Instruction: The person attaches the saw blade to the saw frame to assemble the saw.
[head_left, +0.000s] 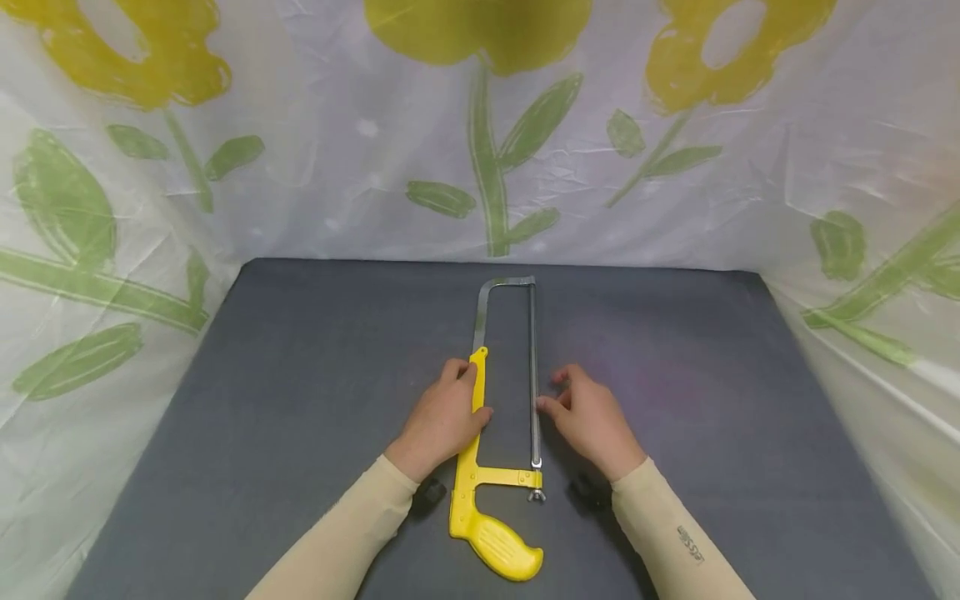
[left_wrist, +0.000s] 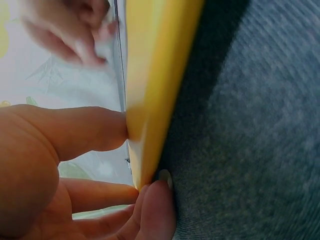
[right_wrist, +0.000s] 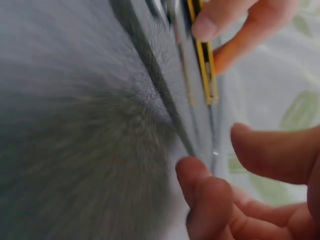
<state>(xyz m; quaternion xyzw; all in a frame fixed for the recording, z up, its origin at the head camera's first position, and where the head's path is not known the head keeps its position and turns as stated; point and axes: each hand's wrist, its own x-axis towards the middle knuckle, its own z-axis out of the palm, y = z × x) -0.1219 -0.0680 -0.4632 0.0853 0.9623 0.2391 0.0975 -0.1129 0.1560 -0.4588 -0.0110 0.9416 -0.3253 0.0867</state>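
A hacksaw with a yellow frame and handle (head_left: 504,546) lies on the dark table, handle towards me and silver bow at the far end. My left hand (head_left: 438,417) pinches the yellow part of its frame; in the left wrist view the thumb presses one face of the yellow bar (left_wrist: 157,70) and fingers touch its other side. Along the right side runs the blade (head_left: 533,358). Just right of it is my right hand (head_left: 596,421), fingers loosely bent, the thumb tip close to the blade. The right wrist view shows nothing between that hand's thumb and fingers (right_wrist: 207,200).
A dark grey cloth covers the table (head_left: 337,333). White sheeting (head_left: 315,183) painted with yellow flowers and green leaves hangs behind it and at both sides. A wing nut (head_left: 537,495) sits at the blade's near end.
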